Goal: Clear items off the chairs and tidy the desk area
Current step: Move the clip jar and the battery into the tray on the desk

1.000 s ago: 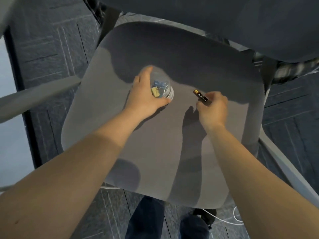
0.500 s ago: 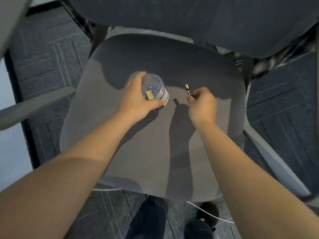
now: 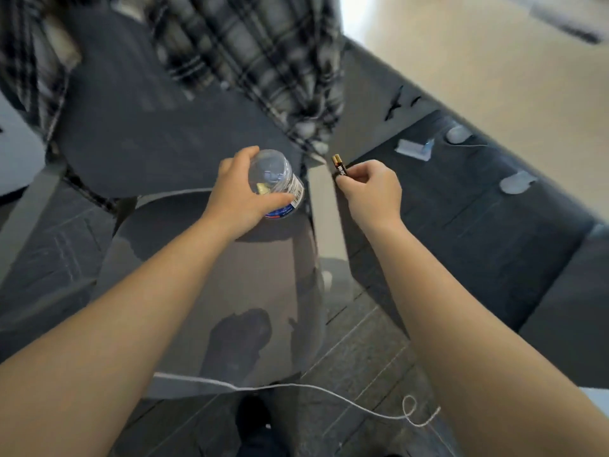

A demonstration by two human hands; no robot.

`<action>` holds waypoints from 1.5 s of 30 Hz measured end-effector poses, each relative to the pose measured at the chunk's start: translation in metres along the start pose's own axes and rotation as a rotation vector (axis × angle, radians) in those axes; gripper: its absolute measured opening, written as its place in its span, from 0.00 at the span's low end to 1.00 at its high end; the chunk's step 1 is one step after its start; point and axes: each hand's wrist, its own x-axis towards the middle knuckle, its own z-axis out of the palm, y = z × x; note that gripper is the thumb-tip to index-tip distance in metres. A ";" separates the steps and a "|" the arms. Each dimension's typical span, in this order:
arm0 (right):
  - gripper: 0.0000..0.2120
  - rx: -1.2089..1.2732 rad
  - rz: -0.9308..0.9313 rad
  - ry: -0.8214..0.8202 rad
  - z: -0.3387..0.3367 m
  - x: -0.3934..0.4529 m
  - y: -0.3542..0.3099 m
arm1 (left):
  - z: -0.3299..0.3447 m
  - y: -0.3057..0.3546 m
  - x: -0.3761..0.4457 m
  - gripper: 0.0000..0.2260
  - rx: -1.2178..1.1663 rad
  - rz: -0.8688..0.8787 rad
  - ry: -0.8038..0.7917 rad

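Observation:
My left hand (image 3: 242,196) grips a small clear plastic jar (image 3: 275,183) with a blue-and-white label and a few small blue and yellow bits inside. It is lifted above the grey chair seat (image 3: 230,291). My right hand (image 3: 370,191) pinches a black-and-gold battery (image 3: 339,165) by its lower end, held upright just right of the jar, over the chair's grey armrest (image 3: 324,219).
A plaid shirt (image 3: 250,61) hangs over the dark chair back (image 3: 138,127). A white cable (image 3: 313,390) trails across the carpet below the seat. Right of the chair stands a dark surface (image 3: 461,199) carrying small pale items (image 3: 413,149), beside a beige floor (image 3: 494,61).
The view has swung up and to the right. Both hands have lifted off the seat, the left with the jar and the right with the battery, toward the chair's right side.

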 end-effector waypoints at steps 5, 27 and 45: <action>0.08 0.056 0.053 0.115 -0.121 -0.027 0.034 | 0.068 0.092 -0.040 0.35 0.014 0.107 -0.107; 0.07 0.135 0.236 0.593 -0.510 -0.110 0.212 | 0.381 0.344 -0.166 0.37 0.118 0.495 -0.637; 0.08 0.188 0.442 0.832 -0.591 0.034 0.264 | 0.531 0.451 -0.013 0.37 0.127 0.583 -0.837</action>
